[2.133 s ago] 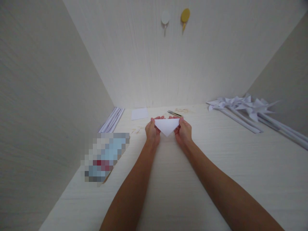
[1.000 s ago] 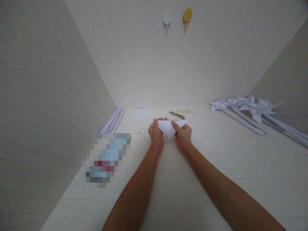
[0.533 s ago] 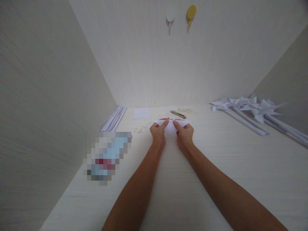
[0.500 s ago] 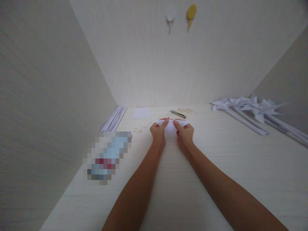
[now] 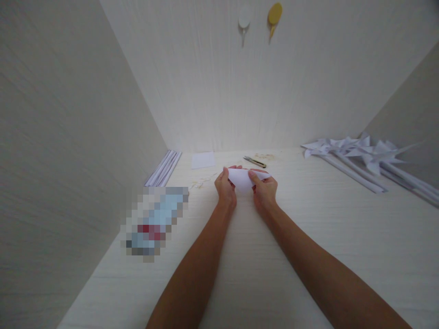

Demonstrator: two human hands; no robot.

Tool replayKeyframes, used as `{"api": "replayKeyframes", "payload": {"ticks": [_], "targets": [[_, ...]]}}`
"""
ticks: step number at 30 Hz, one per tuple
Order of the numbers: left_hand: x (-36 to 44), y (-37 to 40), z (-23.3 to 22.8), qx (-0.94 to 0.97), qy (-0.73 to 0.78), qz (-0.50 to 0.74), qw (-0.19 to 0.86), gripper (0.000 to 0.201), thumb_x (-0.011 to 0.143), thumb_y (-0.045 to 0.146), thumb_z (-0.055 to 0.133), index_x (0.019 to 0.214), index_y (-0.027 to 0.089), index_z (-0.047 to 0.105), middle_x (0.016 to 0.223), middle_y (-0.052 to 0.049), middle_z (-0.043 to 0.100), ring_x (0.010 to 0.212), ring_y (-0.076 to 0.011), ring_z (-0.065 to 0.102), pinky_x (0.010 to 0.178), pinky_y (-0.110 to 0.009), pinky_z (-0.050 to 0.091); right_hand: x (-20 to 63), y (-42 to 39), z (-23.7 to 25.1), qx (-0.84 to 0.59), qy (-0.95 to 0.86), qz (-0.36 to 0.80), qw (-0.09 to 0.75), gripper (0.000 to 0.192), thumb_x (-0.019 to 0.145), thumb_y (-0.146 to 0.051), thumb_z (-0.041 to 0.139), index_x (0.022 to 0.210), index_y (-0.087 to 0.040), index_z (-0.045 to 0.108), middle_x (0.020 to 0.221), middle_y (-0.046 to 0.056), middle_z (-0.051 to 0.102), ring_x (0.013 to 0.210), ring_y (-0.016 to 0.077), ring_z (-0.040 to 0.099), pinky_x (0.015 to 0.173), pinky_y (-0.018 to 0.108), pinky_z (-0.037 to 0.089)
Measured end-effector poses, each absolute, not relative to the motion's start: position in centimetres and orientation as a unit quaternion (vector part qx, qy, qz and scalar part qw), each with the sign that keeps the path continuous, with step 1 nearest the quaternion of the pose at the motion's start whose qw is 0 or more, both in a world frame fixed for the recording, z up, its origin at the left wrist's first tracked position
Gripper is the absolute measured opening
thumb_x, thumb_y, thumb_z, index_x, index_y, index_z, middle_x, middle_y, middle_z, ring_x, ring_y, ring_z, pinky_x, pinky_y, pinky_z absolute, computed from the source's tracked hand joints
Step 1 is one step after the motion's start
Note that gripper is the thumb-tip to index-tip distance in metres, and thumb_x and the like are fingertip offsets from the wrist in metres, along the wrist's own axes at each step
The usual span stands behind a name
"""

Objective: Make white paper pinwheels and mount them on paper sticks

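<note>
Between my two hands is a folded sheet of white paper (image 5: 242,179), its straight edge on the far side and its lower part narrowing toward me. My left hand (image 5: 225,188) grips the left end, the thumb up at the far left corner. On the other side, my right hand (image 5: 265,188) pinches the paper with the thumb pressed on top near the fold. The fingers of both hands are partly hidden under the sheet. Just beyond the paper lies a pair of thread snips (image 5: 254,161).
A white paper square (image 5: 203,160) and a bundle of rolled paper sticks (image 5: 163,168) lie at the back left. Nearer is a pixelated object (image 5: 157,224). Paper pinwheels on sticks (image 5: 360,157) are piled at right. Small scraps (image 5: 202,183) dot the table. Two hooks (image 5: 275,14) hang on the wall.
My left thumb has slid left along the paper's far edge, away from the middle, to the left corner. My right hand keeps its pinch almost unmoved.
</note>
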State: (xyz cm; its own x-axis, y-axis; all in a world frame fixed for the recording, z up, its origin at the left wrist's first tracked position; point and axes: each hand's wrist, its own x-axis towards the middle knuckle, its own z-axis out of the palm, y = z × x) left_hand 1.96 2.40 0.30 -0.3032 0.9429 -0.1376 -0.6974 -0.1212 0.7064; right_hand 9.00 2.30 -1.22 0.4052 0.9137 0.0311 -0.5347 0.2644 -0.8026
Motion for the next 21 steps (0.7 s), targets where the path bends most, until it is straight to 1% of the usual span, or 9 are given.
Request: {"api": "replayKeyframes", "payload": {"ticks": [2, 4, 6, 8, 10, 13, 16, 18, 21], "targets": [[1.86, 2.37, 0.21, 0.185, 0.349, 0.730, 0.558, 0.019, 0.071, 0.030, 0.055, 0.068, 0.012, 0.060, 0.067, -0.007, 0.066, 0.066, -0.0166, 0.063, 0.066, -0.030, 0.046, 8.94, 2.31, -1.09, -0.361, -0.245, 0.482, 0.759, 0.016, 0.051, -0.017, 0.070, 0.063, -0.013, 0.061, 0.055, -0.002, 0.064, 0.050, 0.0094, 0.055, 0.048, 0.021, 0.043], [1.74, 2.39, 0.09, 0.205, 0.347, 0.735, 0.546, 0.012, 0.064, 0.024, 0.062, 0.068, 0.013, 0.060, 0.067, -0.005, 0.067, 0.063, -0.0145, 0.062, 0.065, -0.028, 0.046, 8.90, 2.32, -0.99, -0.357, -0.238, 0.486, 0.762, 0.015, 0.050, -0.016, 0.069, 0.062, -0.013, 0.061, 0.056, -0.001, 0.064, 0.050, 0.0099, 0.056, 0.048, 0.022, 0.044], [1.61, 2.47, 0.00, 0.219, 0.348, 0.740, 0.532, 0.010, 0.059, 0.016, 0.065, 0.066, 0.013, 0.060, 0.064, -0.002, 0.067, 0.060, -0.0124, 0.061, 0.064, -0.025, 0.045, 8.88, 2.34, -0.95, -0.361, -0.237, 0.488, 0.758, 0.016, 0.049, -0.015, 0.070, 0.061, -0.013, 0.061, 0.055, -0.001, 0.064, 0.049, 0.0101, 0.056, 0.048, 0.022, 0.044], [1.51, 2.58, 0.00, 0.216, 0.356, 0.745, 0.520, 0.008, 0.058, 0.014, 0.065, 0.064, 0.013, 0.060, 0.062, -0.002, 0.066, 0.057, -0.0112, 0.060, 0.063, -0.024, 0.045, 8.88, 2.36, -0.97, -0.365, -0.244, 0.490, 0.753, 0.017, 0.048, -0.016, 0.070, 0.061, -0.013, 0.061, 0.055, -0.001, 0.065, 0.048, 0.0101, 0.055, 0.049, 0.023, 0.044], [1.42, 2.65, 0.08, 0.201, 0.368, 0.749, 0.514, 0.005, 0.062, 0.016, 0.063, 0.063, 0.012, 0.060, 0.060, -0.002, 0.065, 0.057, -0.0114, 0.060, 0.063, -0.025, 0.045, 8.89, 2.37, -1.01, -0.365, -0.251, 0.489, 0.751, 0.016, 0.049, -0.016, 0.070, 0.061, -0.013, 0.061, 0.056, -0.001, 0.065, 0.049, 0.0102, 0.056, 0.050, 0.023, 0.045], [1.32, 2.59, 0.31, 0.179, 0.383, 0.742, 0.520, 0.016, 0.071, 0.024, 0.056, 0.062, 0.011, 0.059, 0.060, -0.005, 0.065, 0.061, -0.0139, 0.062, 0.066, -0.027, 0.045, 8.86, 2.39, -1.08, -0.368, -0.257, 0.488, 0.749, 0.015, 0.050, -0.016, 0.069, 0.061, -0.013, 0.060, 0.056, -0.001, 0.065, 0.052, 0.0107, 0.056, 0.052, 0.024, 0.045], [1.31, 2.44, 0.53, 0.175, 0.380, 0.735, 0.534, 0.027, 0.076, 0.033, 0.048, 0.067, 0.010, 0.059, 0.066, -0.009, 0.066, 0.067, -0.0165, 0.063, 0.069, -0.029, 0.045, 8.81, 2.45, -1.21, -0.371, -0.259, 0.488, 0.747, 0.015, 0.050, -0.017, 0.069, 0.062, -0.013, 0.060, 0.057, -0.001, 0.064, 0.053, 0.0107, 0.056, 0.052, 0.024, 0.045], [1.42, 2.39, 0.58, 0.171, 0.368, 0.733, 0.546, 0.031, 0.077, 0.038, 0.046, 0.071, 0.010, 0.059, 0.069, -0.010, 0.066, 0.069, -0.0168, 0.063, 0.069, -0.029, 0.046, 8.78, 2.50, -1.28, -0.372, -0.260, 0.483, 0.749, 0.016, 0.051, -0.018, 0.070, 0.063, -0.014, 0.060, 0.056, -0.002, 0.063, 0.052, 0.0102, 0.056, 0.052, 0.024, 0.045], [1.77, 2.43, 0.44, 0.170, 0.349, 0.734, 0.558, 0.029, 0.072, 0.040, 0.054, 0.070, 0.011, 0.058, 0.068, -0.008, 0.066, 0.066, -0.0148, 0.062, 0.067, -0.027, 0.046, 8.75, 2.54, -1.29, -0.370, -0.265, 0.486, 0.746, 0.020, 0.049, -0.018, 0.072, 0.064, -0.014, 0.060, 0.054, -0.003, 0.061, 0.051, 0.0094, 0.054, 0.051, 0.023, 0.044]]}}
